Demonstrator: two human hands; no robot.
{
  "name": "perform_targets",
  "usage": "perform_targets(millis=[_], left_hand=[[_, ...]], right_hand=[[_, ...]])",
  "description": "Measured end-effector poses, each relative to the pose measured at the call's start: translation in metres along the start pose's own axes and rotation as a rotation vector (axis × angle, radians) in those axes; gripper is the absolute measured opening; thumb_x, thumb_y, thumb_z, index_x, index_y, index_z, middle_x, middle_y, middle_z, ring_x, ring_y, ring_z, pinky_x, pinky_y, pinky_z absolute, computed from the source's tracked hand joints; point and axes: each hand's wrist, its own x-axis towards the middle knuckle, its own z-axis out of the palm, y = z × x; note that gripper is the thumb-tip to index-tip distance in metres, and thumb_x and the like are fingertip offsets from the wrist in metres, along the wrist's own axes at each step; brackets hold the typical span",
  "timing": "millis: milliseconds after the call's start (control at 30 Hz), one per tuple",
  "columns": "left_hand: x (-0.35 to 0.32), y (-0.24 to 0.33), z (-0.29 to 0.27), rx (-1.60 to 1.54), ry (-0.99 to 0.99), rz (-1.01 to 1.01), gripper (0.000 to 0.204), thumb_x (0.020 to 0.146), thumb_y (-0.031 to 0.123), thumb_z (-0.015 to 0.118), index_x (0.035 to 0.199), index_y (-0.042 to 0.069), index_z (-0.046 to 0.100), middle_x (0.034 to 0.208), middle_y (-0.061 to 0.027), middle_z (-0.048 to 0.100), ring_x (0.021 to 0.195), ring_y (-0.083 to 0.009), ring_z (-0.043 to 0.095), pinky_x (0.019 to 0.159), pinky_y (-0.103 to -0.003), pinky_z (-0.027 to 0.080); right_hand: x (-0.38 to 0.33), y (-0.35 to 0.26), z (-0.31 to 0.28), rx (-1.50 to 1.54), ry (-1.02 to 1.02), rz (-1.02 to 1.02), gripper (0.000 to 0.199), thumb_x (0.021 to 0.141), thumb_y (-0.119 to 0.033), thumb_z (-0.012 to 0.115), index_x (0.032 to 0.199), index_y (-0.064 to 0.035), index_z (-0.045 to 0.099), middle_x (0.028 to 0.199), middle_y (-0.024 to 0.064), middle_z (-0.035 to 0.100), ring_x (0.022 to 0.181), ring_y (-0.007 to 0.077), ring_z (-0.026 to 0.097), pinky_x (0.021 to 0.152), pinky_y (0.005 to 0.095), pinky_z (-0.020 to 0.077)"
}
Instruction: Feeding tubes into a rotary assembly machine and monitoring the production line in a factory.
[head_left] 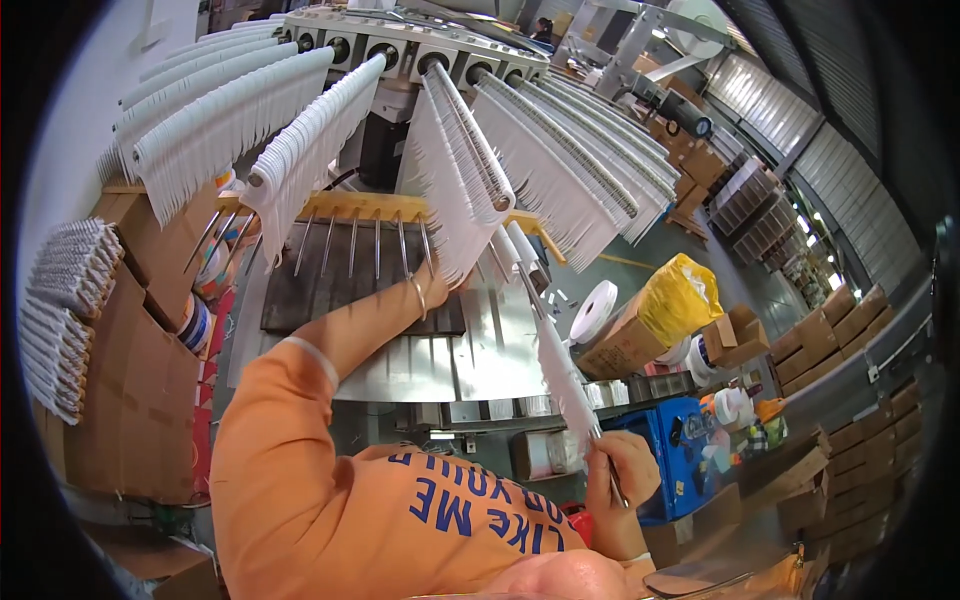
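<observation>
While the large grey machine head (400,40) with its fan of metal rods hung with white fringed loops (560,160) fills the upper part of the view, a ribbed steel table plate (480,360) is seen below it, flanked by brown cardboard boxes (130,390) at the left and a blue plastic crate (685,440) at the right. One loaded rod of white loops (455,170) is reached by the left hand (437,285), raised on an orange sleeve (300,420); whether its fingers are closed on the loops cannot be told, since they are hidden behind the fringe. A thin metal rod partly covered with white loops (560,375) is gripped at its lower end by the right hand (622,470), fingers closed around it, the rod slanting up toward the machine. Judged from this, the step would be done well if the held rod is kept steady and slanted upward, so that no loops slide off, and the hanging fringe is gathered evenly before being drawn off.
</observation>
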Motion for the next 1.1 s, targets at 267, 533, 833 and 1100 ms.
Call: perform_targets(millis=[267, 533, 833, 1100], left_hand=[[-0.019, 0.016, 0.045, -0.003, 0.078, -0.038, 0.024, 0.087, 0.017, 0.044, 0.106, 0.006, 0.052, 0.059, 0.0023, 0.045, 0.043, -0.0046, 0.034, 0.040, -0.018, 0.027], [-0.080, 0.025, 0.056, 0.204, -0.178, 0.061, 0.024, 0.088, 0.011, 0.042, 0.107, 0.002, 0.054, 0.065, 0.0034, 0.044, 0.052, -0.0028, 0.036, 0.047, -0.017, 0.029], [-0.096, 0.047, 0.071, 0.555, -0.424, 0.189, 0.019, 0.088, 0.019, 0.044, 0.085, 0.004, 0.056, 0.070, 0.0016, 0.048, 0.059, -0.0050, 0.042, 0.053, -0.020, 0.037], [-0.092, 0.049, 0.059, 0.863, -0.875, -0.532, 0.035, 0.090, 0.027, 0.041, 0.073, 0.000, 0.054, 0.060, -0.0043, 0.054, 0.053, -0.0108, 0.049, 0.052, -0.023, 0.039]], right_hand=[[0.024, 0.010, 0.033, 0.102, -0.042, 0.167, 0.011, 0.071, 0.007, 0.056, 0.078, -0.0001, 0.057, 0.065, 0.0124, 0.055, 0.053, 0.0211, 0.054, 0.048, 0.0256, 0.0404], [-0.038, 0.011, 0.015, 0.748, 0.425, 0.623, 0.018, 0.089, -0.015, 0.042, 0.089, 0.0008, 0.052, 0.067, 0.0113, 0.054, 0.052, 0.0141, 0.050, 0.049, 0.0235, 0.0415], [-0.096, 0.087, -0.012, 1.050, 0.727, 0.730, 0.010, 0.080, -0.007, 0.049, 0.088, -0.0053, 0.044, 0.070, 0.0051, 0.049, 0.050, 0.0079, 0.043, 0.041, 0.0175, 0.0349], [-0.066, 0.157, -0.010, 1.061, 0.526, 0.776, 0.019, 0.078, -0.012, 0.055, 0.092, -0.0055, 0.045, 0.063, 0.0032, 0.046, 0.051, 0.0092, 0.043, 0.050, 0.0206, 0.0370]])
